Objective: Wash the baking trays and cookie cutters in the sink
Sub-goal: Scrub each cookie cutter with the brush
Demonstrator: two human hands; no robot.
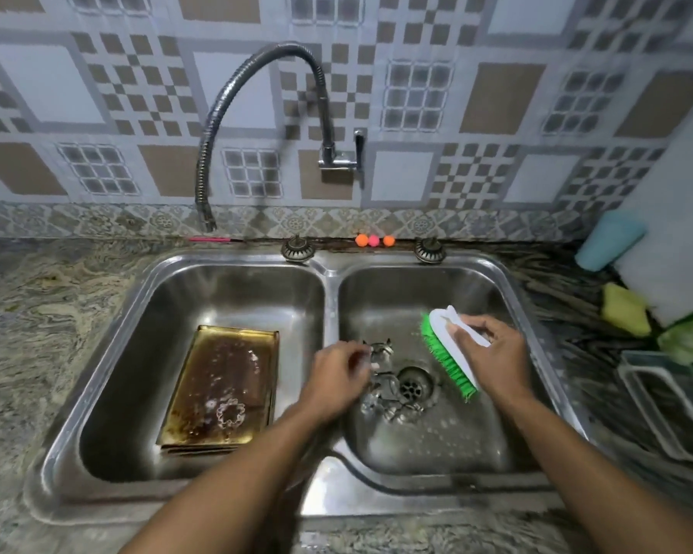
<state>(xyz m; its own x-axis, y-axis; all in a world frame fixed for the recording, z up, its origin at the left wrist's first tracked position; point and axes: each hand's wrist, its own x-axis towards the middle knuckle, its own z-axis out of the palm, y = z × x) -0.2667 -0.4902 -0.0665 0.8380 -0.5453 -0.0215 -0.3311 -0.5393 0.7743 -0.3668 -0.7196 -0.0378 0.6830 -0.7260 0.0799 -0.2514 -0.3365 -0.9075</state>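
Head view: in the right basin of the sink (329, 297), the left hand (337, 377) pinches a metal cutter (381, 351) in its fingers (363, 353) above more cutters (389, 401) by the drain. The right hand (493, 353) grips a brush (453, 349). The trays (221, 389) lie in the left basin, a round cutter (230, 413) on them.

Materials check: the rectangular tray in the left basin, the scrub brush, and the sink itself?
Gold rectangular baking tray: likely coated or anodised metal, given its thin folded rim and glossy gold edge under brown residue. White-backed scrub brush in the right hand: moulded plastic, smooth matte white back, bright green synthetic-looking bristles. Double-basin sink: stainless steel by its brushed grey sheen and soft reflections.
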